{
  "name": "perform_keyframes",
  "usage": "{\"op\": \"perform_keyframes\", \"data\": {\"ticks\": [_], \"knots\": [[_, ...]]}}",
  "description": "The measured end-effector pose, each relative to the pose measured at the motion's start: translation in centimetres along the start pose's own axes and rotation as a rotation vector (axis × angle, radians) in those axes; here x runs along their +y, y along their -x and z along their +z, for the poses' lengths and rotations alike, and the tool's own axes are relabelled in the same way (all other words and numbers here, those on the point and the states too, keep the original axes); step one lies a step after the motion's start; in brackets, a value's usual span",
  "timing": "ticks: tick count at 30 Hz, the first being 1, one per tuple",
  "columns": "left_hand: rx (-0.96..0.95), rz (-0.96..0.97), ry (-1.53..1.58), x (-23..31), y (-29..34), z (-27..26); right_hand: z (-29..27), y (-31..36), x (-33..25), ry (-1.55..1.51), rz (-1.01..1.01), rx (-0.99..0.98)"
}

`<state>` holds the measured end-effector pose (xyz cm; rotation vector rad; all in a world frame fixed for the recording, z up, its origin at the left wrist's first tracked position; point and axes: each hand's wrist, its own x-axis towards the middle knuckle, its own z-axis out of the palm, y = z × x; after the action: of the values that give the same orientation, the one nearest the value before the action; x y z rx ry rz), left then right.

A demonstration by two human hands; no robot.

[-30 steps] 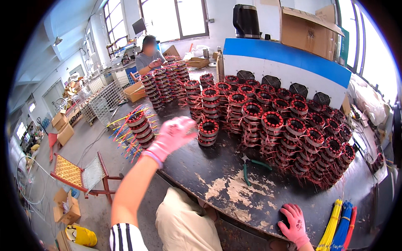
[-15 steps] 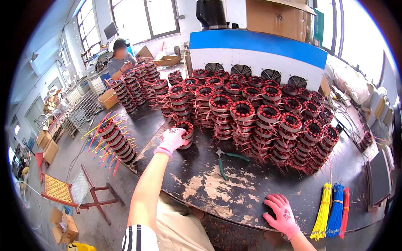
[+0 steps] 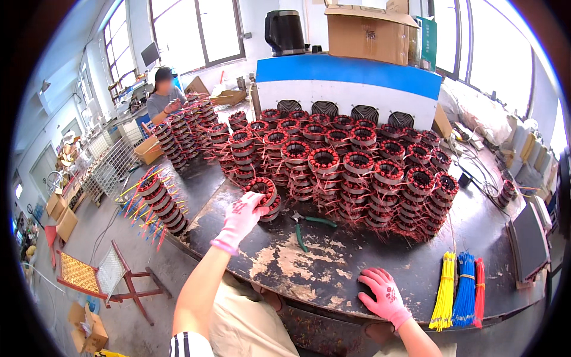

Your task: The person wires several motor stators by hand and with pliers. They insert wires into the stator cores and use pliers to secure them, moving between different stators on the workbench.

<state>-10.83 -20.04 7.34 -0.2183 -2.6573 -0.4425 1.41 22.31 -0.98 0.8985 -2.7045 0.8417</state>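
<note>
The left hand [image 3: 241,219] grasped the top red coil ring [image 3: 269,189] of a short stack [image 3: 272,213] near the frame's centre; the right hand [image 3: 384,296] lay open on the table [image 3: 372,253], lower right.

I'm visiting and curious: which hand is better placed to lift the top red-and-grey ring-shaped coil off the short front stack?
Probably the left: the left pink-gloved hand touches the coil. The right pink-gloved hand rests on the worn black tabletop, farther away.
</note>
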Motion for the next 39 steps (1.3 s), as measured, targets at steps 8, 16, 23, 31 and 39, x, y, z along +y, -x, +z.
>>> {"op": "perform_keyframes", "data": {"ticks": [8, 16, 23, 31, 39], "knots": [[-0.283, 0.621, 0.260, 9.5, 10.1, 0.2, 1.4, 1.9, -2.2, 0.019, 0.038, 0.281], [-0.521, 0.761, 0.321, 16.0, 10.3, 2.7, -1.8, 18.8, -3.3, -0.950, 1.151, 0.512], [-0.472, 0.737, 0.232, 17.3, 12.6, 4.8, -3.9, 22.9, 1.1, -1.093, 1.189, 0.896], [-0.442, 0.701, 0.261, 16.9, 12.7, 4.7, -4.5, 21.9, 0.2, -0.963, 1.194, 0.928], [-0.272, 0.643, 0.303, 16.0, 12.8, 1.7, -7.2, 18.1, -10.6, -1.038, 0.823, 0.866]]}}
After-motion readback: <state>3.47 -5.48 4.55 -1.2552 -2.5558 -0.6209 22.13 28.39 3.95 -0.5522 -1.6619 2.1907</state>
